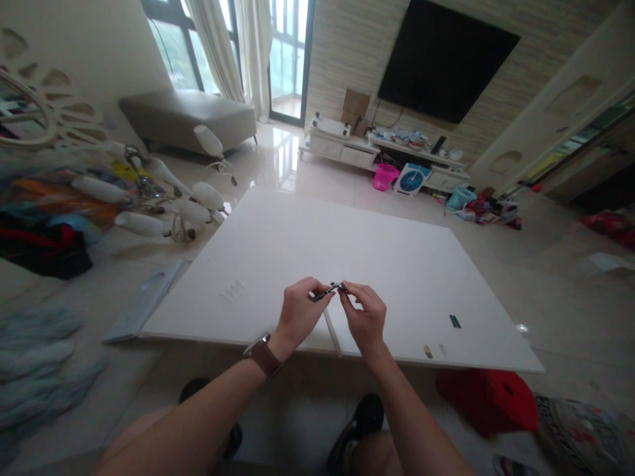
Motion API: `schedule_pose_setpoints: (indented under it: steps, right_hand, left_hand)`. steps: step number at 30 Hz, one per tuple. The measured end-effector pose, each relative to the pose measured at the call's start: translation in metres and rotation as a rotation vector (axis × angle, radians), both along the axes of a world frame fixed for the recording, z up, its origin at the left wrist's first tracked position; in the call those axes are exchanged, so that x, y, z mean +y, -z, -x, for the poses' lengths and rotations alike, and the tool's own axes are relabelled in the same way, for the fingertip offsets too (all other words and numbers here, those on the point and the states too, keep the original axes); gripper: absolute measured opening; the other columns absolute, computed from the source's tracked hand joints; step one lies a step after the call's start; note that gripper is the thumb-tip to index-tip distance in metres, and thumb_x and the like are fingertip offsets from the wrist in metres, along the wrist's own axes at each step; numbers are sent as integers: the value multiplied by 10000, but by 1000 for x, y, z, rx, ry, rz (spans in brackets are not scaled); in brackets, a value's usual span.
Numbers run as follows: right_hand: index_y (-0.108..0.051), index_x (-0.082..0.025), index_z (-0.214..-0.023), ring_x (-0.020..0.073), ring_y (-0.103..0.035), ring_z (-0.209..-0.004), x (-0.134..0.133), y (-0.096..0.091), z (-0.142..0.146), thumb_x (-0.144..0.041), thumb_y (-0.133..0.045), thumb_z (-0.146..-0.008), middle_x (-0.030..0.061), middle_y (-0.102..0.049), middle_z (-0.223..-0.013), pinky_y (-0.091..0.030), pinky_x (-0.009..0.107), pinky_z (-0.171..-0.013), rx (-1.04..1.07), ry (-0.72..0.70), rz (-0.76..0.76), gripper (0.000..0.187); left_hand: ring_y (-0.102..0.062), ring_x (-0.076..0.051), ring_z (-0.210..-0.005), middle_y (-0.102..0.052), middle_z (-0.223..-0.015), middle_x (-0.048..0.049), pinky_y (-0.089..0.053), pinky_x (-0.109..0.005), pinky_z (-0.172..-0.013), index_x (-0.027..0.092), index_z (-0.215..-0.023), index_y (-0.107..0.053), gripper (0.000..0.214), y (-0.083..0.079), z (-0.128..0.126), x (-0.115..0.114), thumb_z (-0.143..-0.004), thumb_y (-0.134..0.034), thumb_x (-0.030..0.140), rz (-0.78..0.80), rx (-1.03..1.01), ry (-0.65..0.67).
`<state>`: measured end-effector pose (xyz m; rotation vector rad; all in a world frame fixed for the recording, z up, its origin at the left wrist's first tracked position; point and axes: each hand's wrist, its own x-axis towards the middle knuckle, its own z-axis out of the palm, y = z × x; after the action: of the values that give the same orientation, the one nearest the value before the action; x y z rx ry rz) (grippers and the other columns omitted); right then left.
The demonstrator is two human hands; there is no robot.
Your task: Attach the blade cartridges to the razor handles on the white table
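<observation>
The room has a shiny tiled floor (275, 162), a black television (449, 59) on the far wall, and a grey padded bench (191, 116) near the windows. In front of me is the large white desk (317, 231), and its near edge runs below both hands. Over the near part of this desk, the left hand (305, 311) and the right hand (366, 314) meet. Between their fingertips I have a small dark metal piece (334, 287); the left hand is pinching its dark end, and the right hand is closed with the fingertips on the other end. The piece is too small for me to say what it is exactly. On the left wrist I see a watch (264, 355) with brown strap.

A narrow white strip (331, 334) lies just below the hands and reaches the near edge. To the left, some small clear pieces (231, 291) lie on the desk. To the right are two small green pieces (455, 322) and, nearer the edge, a brownish piece (427, 352). Beside the desk's right corner stands a red stool (491, 400).
</observation>
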<state>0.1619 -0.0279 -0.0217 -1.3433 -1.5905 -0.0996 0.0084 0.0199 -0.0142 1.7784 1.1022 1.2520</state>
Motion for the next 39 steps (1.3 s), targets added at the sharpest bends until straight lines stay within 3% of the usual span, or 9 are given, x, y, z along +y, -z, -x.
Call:
schedule_pose_setpoints:
  steps: [11, 15, 18, 23, 26, 30, 33, 36, 39]
  right_hand:
    - [-691, -213, -1044, 169, -673, -781, -1, -1, 2, -201, -593, -928, 56, -735, -925, -519, 291, -631, 6, 26, 70, 152]
    - [-693, -199, -929, 140, -641, -693, -2, -4, 1, -208, -580, -933, 41, -705, -864, -477, 254, -558, 87, 78, 121, 114]
    - [-687, -189, -926, 121, -618, -642, -3, -8, 3, -237, -611, -922, 32, -686, -860, -463, 242, -527, 193, 140, 123, 90]
    - [-692, -229, -1162, 193, -648, -918, 1, -9, 8, -280, -664, -901, 90, -676, -1085, -520, 284, -612, 172, 78, 101, 268]
    - [-718, -261, -1151, 214, -621, -998, 1, -5, 3, -263, -645, -911, 97, -652, -1146, -544, 322, -684, 116, 52, 117, 252]
    - [-623, -234, -1327, 187, -604, -844, -2, -7, 4, -252, -565, -941, 67, -643, -938, -525, 322, -681, 73, 108, 71, 390]
    - [-464, -196, -1480, 139, -549, -623, -6, -9, 12, -260, -535, -936, -5, -607, -735, -488, 275, -602, -7, 41, 164, 552]
    - [-578, -186, -1381, 104, -491, -500, -10, -6, 13, -262, -544, -928, -38, -591, -629, -438, 243, -536, -74, -25, 238, 460]
    - [-614, -188, -1323, 95, -490, -486, -12, -4, 8, -252, -530, -938, -36, -599, -631, -442, 236, -545, -47, 3, 180, 399]
  left_hand:
    - [-642, -150, -644, -723, -719, -30, -496, -256, -591, 184, -726, -707, 113, -6, -2, 1, -762, -754, 280, 54, 8, 4]
    - [-613, -137, -629, -713, -701, -21, -485, -249, -594, 177, -742, -722, 125, -13, 10, 16, -746, -765, 295, 85, -30, -109]
    - [-562, -119, -548, -679, -648, -13, -422, -225, -483, 162, -753, -724, 188, -17, 18, 26, -737, -774, 343, 177, -100, -159]
    - [-537, -101, -504, -671, -639, -17, -405, -213, -429, 150, -731, -717, 209, -16, 10, 18, -719, -788, 346, 283, -175, 14]
    - [-565, -115, -512, -666, -628, -24, -414, -214, -410, 142, -738, -700, 232, -12, 7, 16, -707, -794, 352, 354, -231, 61]
    - [-619, -133, -527, -664, -646, -29, -397, -203, -377, 137, -760, -665, 256, -15, 6, 21, -710, -784, 358, 474, -354, 56]
    - [-596, -111, -489, -652, -629, -16, -387, -197, -377, 138, -759, -655, 244, -19, 5, 21, -725, -769, 351, 494, -393, 65]
    - [-588, -109, -486, -636, -606, -6, -394, -198, -382, 141, -741, -652, 250, -20, 6, 20, -710, -780, 353, 477, -399, 83]
    - [-577, -105, -483, -629, -597, -6, -383, -194, -375, 139, -735, -649, 260, -18, 8, 20, -703, -788, 357, 477, -391, 70]
